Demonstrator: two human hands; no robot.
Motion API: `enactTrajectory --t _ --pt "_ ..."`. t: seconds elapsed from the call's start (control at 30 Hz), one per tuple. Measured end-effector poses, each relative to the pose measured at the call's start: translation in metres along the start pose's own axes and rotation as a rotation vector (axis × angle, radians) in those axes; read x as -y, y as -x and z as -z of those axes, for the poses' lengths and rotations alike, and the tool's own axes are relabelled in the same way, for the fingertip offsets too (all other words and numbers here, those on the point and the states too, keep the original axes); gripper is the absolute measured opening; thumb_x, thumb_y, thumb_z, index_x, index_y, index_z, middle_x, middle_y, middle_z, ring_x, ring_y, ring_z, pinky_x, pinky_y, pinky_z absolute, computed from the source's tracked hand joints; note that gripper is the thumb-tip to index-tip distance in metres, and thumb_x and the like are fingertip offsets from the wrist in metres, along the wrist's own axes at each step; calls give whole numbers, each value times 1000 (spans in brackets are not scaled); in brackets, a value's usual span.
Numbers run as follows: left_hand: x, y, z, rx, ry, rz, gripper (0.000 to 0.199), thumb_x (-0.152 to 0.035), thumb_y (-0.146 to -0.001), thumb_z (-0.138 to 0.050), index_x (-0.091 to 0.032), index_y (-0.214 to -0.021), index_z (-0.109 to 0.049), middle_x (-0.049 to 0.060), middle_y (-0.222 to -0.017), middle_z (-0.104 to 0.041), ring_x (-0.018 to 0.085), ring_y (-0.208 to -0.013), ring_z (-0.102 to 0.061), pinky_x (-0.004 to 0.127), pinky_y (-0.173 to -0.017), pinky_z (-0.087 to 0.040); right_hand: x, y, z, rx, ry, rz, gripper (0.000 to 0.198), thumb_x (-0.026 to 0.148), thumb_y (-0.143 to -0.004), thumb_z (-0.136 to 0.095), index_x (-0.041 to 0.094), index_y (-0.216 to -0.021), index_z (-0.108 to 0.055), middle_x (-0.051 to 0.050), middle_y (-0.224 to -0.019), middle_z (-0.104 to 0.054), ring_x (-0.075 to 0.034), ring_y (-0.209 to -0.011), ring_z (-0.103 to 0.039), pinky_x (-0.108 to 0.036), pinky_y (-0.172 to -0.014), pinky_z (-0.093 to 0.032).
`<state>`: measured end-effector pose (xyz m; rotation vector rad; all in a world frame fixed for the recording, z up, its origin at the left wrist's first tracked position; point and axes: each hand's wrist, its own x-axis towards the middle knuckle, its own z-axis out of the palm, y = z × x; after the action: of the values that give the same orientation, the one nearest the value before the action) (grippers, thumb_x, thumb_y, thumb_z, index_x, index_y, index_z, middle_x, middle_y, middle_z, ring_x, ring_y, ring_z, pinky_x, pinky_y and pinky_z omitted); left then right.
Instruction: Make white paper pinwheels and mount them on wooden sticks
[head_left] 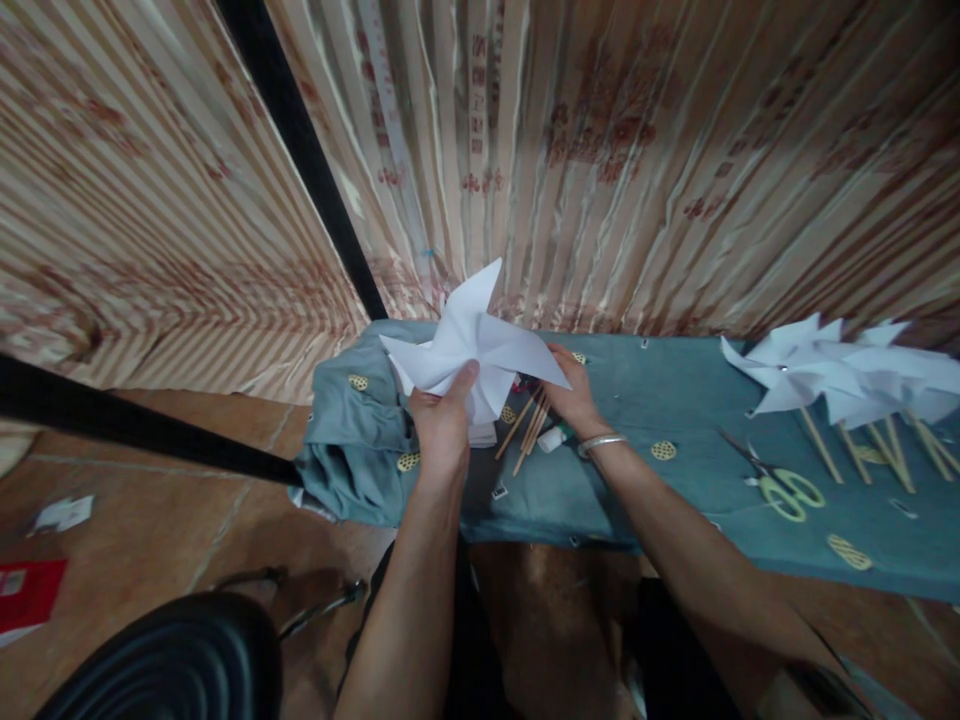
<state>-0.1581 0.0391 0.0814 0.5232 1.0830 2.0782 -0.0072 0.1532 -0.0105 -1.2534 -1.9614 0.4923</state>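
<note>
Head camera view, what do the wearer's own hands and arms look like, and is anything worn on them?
The left hand and right hand are ungloved. A silvery bangle circles the right wrist; the left wrist shows none. The left forearm and right forearm look sleeveless.

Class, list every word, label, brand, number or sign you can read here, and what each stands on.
No text is legible.
Striped curtain: red character-like marks, too blurred to read.
Red object, left edge: pale label, too small to read.
White paper pinwheel: no visible writing.
</note>
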Motion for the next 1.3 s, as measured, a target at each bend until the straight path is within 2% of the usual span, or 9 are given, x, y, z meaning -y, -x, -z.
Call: enactTrajectory --t 0.17,0.3,0.47,0.57,0.77,0.9,1.0,1.13,1.3 --pt "3 1 -3 17 -51 -10 38 -24 -57 -84 -12 -92 -75 9 -89 -77 21 -85 -73 32 -83 -58 2 23 22 -126 -181 -145 25 33 -90 -47 17 -84 -66 -9 -106 -72 -19 -94 -67 -34 -83 -53" --pt "9 4 -8 32 -100 -39 37 -24 -57 -83 -12 -91 -75 8 -88 -77 22 -89 -73 32 -86 -56 1 60 62 -117 -220 -217 27 39 -91 -48 19 -83 -63 -4 -75 -71 -18 -68 -66 -30 -67 -51" --pt "24 23 -28 109 -146 30 35 -25 -57 -83 -12 -88 -75 8 -83 -77 21 -83 -72 31 -83 -57 -30 105 118 -77 294 -234 21 32 -92 -44 22 -89 -62 -8 -76 -70 -23 -67 -66 -32 -65 -47" --pt "40 40 -42 182 -203 96 31 -26 -57 -83 -12 -82 -74 9 -81 -77 22 -79 -72 33 -78 -57 -50 125 136 -69 379 -249 22 28 -93 -41 20 -91 -62 -13 -82 -70 -25 -72 -66 -34 -68 -47" --pt "68 57 -61 269 -303 89 28 -27 -55 -84 -13 -77 -74 7 -81 -77 22 -80 -71 33 -79 -57 -58 136 144 82 528 -100 24 17 -93 -40 17 -95 -64 -15 -95 -70 -26 -94 -64 -36 -87 -48" --pt "79 63 -68 310 -356 41 23 -26 -58 -82 -14 -75 -75 6 -79 -76 22 -80 -71 33 -82 -57 -57 136 149 90 399 -79 23 19 -93 -43 17 -98 -65 -14 -108 -70 -24 -104 -63 -34 -96 -46" --pt "84 69 -75 314 -354 59 24 -26 -56 -84 -14 -75 -75 6 -78 -76 22 -77 -70 33 -78 -58 -59 135 153 53 256 -154 22 19 -91 -45 19 -89 -66 -11 -104 -72 -22 -100 -65 -32 -93 -47" --pt "90 77 -83 329 -365 103 23 -27 -54 -84 -15 -71 -74 7 -77 -76 23 -75 -70 34 -75 -58 -59 128 154 3 150 -292 21 14 -82 -48 22 -75 -67 -4 -86 -72 -19 -82 -67 -29 -78 -49" --pt "92 83 -85 376 -385 107 23 -27 -56 -83 -15 -75 -76 9 -81 -76 24 -77 -71 35 -77 -57 -57 123 156 50 160 -351 19 13 -79 -53 20 -83 -70 -7 -90 -73 -22 -82 -68 -29 -73 -49"
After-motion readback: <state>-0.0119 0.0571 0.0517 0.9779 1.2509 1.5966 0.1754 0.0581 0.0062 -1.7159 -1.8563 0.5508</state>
